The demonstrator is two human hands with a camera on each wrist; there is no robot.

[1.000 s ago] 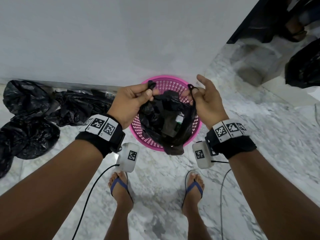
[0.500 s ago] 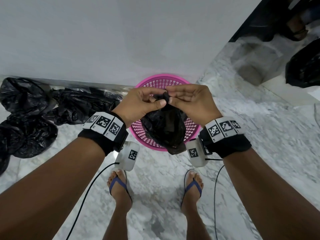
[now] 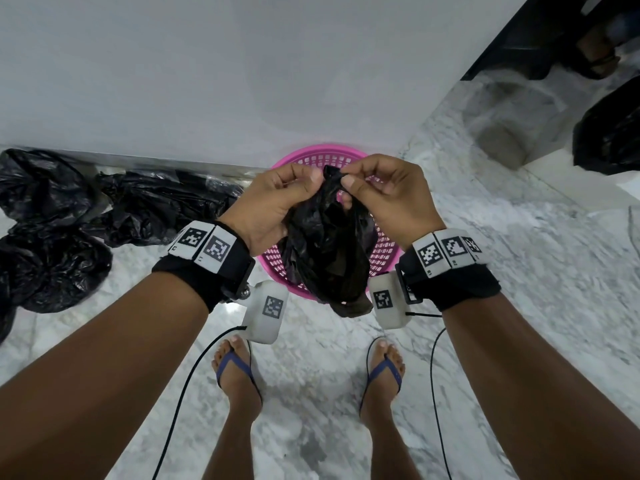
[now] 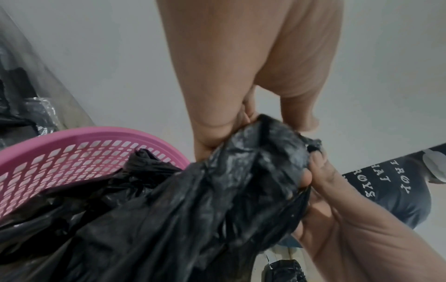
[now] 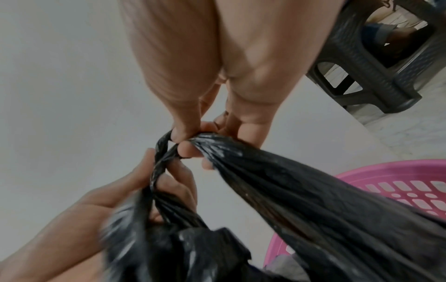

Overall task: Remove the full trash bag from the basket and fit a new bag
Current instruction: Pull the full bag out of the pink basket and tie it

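Note:
A full black trash bag (image 3: 325,254) hangs over the round pink basket (image 3: 318,152), lifted clear of its rim. My left hand (image 3: 311,174) and right hand (image 3: 346,179) meet at the top of the bag, and each pinches a twisted handle strip (image 3: 331,172). In the right wrist view my right hand (image 5: 190,141) pinches one strip beside the gathered bag (image 5: 313,209), and the left hand's fingers (image 5: 169,183) hold the other. The left wrist view shows crumpled bag plastic (image 4: 193,209) bunched between both hands above the basket (image 4: 72,152).
Several crumpled black bags (image 3: 52,237) lie on the marble floor at the left, along the white wall (image 3: 242,81). Another black bag (image 3: 609,133) sits at the far right. A dark plastic stool (image 5: 374,66) stands behind. My feet in blue flip-flops (image 3: 239,368) are near the basket.
A second ago my hands held the two handles apart with the bag's mouth open. They have come together and the mouth is now gathered closed between them.

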